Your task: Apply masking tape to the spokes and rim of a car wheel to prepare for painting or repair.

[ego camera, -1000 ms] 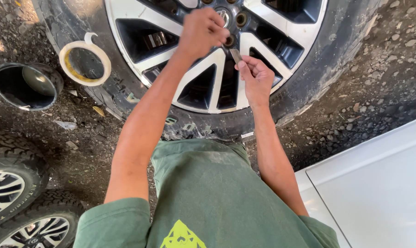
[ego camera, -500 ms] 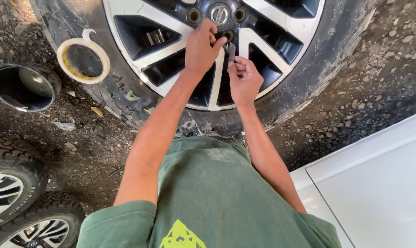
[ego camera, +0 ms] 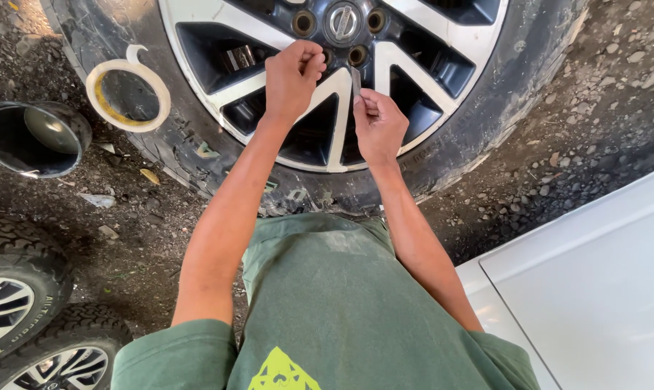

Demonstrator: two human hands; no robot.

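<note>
One big wheel (ego camera: 218,155) fills the top of the frame, lying flat on dark gravelly ground (ego camera: 594,94), its worn black tyre ringing a silver alloy rim (ego camera: 453,54) with dark cut-outs between the spokes. At the hub, top centre, a round cap (ego camera: 341,22) sits among several open lug holes. A white panel (ego camera: 594,289) takes the lower right corner. Two more tyres (ego camera: 23,303) with silver rims crowd the lower left edge. A black round container (ego camera: 34,139) stands at the left edge, just beside the big tyre. Resting on that tyre's sidewall, upper left, is a roll of pale masking tape (ego camera: 128,94) with a loose tail curling off its top.

The person, in a green shirt (ego camera: 341,310), leans over the wheel with both arms stretched up the frame. The left hand (ego camera: 292,76) is clenched into a loose fist over a spoke just below the hub, fingertips pinched together; whether anything is between them I cannot tell. The right hand (ego camera: 376,124) sits just beside it, near the spoke's right edge, thumb and fingers gripping a small grey strip (ego camera: 356,81) that stands upright, its tip pointing toward the lug holes.
</note>
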